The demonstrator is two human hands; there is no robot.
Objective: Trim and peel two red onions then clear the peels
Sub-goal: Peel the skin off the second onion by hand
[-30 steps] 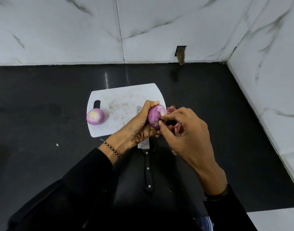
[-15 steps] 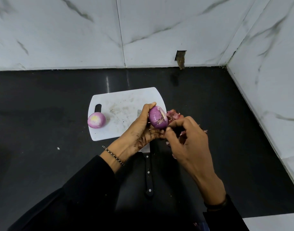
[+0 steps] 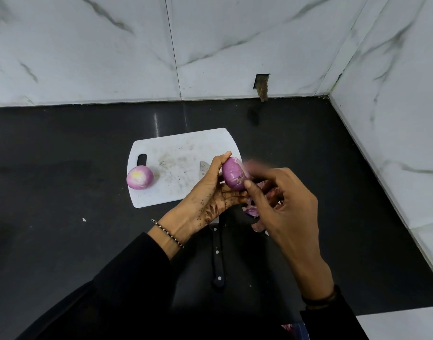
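My left hand [image 3: 208,192] grips a purple red onion [image 3: 233,173] above the right edge of the white cutting board [image 3: 176,163]. My right hand [image 3: 281,200] is at the onion's right side, thumb against its skin; its fingertips are blurred by motion, so a hold on any peel is unclear. A second, peeled onion [image 3: 140,177] sits on the board's left end beside the handle slot. Loose purple peels [image 3: 253,212] lie on the counter under my right hand, partly hidden.
A knife lies across the board's near right corner, its blade [image 3: 203,168] mostly behind my left hand and its black handle [image 3: 217,258] pointing toward me on the black counter [image 3: 63,192]. Marble walls close in behind and to the right.
My left hand has turned the onion slightly. My right hand moved from the onion's lower side up along its right side, fingers now blurred.
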